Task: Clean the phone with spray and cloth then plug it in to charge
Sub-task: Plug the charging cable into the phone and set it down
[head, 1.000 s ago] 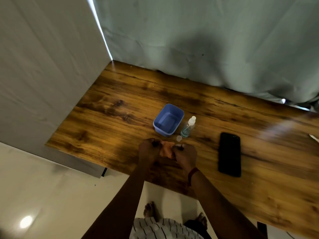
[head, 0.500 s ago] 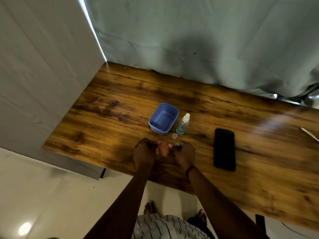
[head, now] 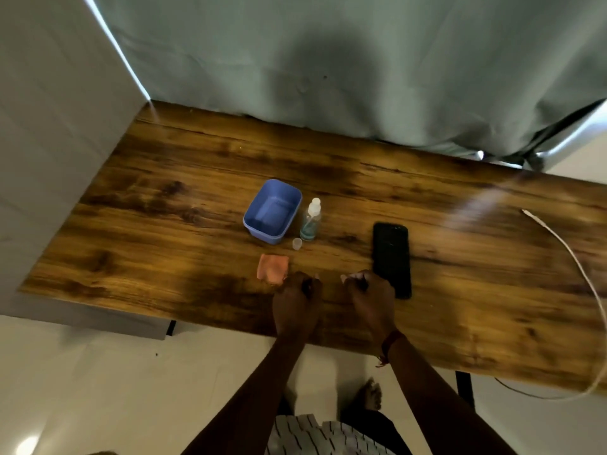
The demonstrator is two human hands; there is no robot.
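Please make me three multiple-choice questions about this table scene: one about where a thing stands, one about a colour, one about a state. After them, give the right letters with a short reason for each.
1. Where does the spray bottle stand?
A. On the table, just right of the blue tub
B. Inside the tub
C. Lying flat at the table's near edge

2. What colour is the cloth?
A. Green
B. Orange
C. White

3. In what state is the white cable?
A. Plugged into the phone
B. Coiled inside the tub
C. Its end lies free on the table, apart from the phone

Right letters:
1 A: the bottle stands upright beside the tub's right wall.
2 B: the cloth on the wood is orange.
3 C: bare wood shows between the cable's end and the phone.
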